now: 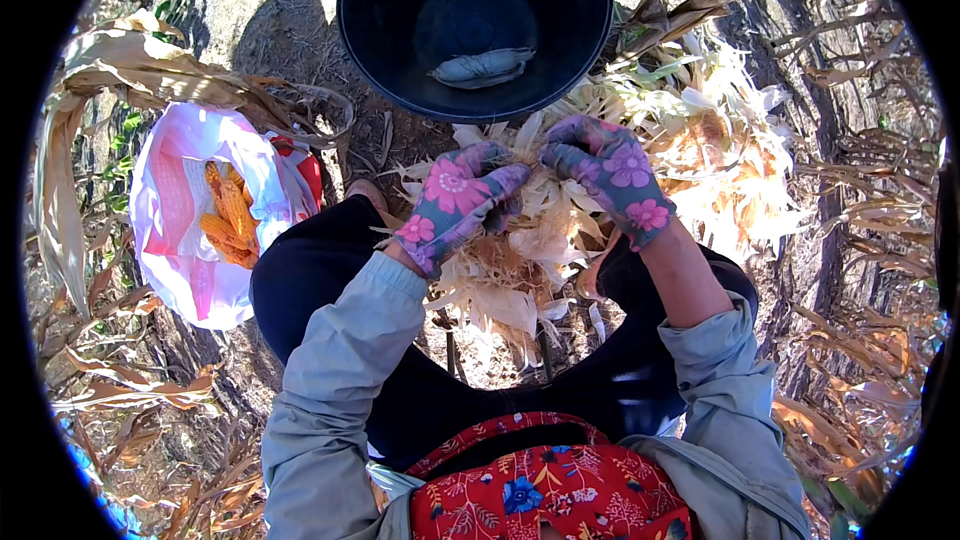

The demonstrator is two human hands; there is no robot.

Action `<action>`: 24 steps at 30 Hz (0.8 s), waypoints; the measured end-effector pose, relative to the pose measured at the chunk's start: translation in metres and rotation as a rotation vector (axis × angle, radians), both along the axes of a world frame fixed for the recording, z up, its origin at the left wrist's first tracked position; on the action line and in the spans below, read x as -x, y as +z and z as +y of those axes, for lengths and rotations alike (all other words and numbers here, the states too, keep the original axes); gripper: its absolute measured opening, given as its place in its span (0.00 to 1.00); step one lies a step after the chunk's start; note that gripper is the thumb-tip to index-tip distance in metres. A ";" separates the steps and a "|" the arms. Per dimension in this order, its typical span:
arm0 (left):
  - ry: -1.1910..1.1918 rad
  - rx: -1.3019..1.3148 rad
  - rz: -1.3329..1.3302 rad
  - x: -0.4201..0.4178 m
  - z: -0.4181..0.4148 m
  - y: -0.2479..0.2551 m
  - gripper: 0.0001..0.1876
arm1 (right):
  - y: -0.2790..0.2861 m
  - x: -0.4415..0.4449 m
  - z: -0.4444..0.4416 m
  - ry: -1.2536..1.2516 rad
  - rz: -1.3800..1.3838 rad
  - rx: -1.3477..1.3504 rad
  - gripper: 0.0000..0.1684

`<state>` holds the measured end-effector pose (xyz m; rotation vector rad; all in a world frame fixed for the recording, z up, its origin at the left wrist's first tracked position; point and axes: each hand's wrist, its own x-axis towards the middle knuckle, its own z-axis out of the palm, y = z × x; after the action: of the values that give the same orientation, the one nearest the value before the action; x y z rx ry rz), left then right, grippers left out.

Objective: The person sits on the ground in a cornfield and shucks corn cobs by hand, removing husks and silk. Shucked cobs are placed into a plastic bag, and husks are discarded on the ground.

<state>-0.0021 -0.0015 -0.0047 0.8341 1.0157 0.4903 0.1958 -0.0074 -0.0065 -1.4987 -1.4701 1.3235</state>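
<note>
Both of my hands wear grey gloves with pink and purple flowers. My left hand [457, 199] curls around the pale dry corn husk [531, 141], its thumb pointing right. Opposite it, my right hand [611, 176] pinches the same husk near its silky tip with bent fingers. Any ear inside is hidden by the gloves and leaves. Below the hands, a heap of stripped husks and silk [517, 270] lies between my legs. Just beyond them stands a black round tub [476, 109], with one ear still in its pale husk [484, 67] on the bottom.
At the left, an open white and pink plastic sack [161, 202] holds several bare orange corn cobs [232, 214]. More loose husks [720, 150] pile up at the right. Dry corn stalks and leaves [180, 75] lean in around the sack and along both sides.
</note>
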 end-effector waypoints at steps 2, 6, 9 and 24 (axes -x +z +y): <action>0.009 0.003 -0.005 0.002 0.000 -0.003 0.11 | 0.008 0.000 0.001 -0.147 0.050 0.108 0.06; 0.055 0.046 -0.045 0.002 -0.001 0.000 0.12 | 0.017 -0.020 0.010 -0.289 0.179 0.172 0.05; 0.047 0.052 -0.060 0.002 -0.001 0.001 0.13 | 0.018 -0.024 0.012 -0.338 0.199 0.144 0.06; 0.017 0.013 -0.028 0.002 0.000 -0.002 0.12 | 0.002 0.003 -0.002 0.122 -0.097 -0.076 0.13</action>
<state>-0.0042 -0.0017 -0.0066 0.8059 1.0000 0.5082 0.1933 -0.0095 -0.0046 -1.4620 -1.6789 1.2650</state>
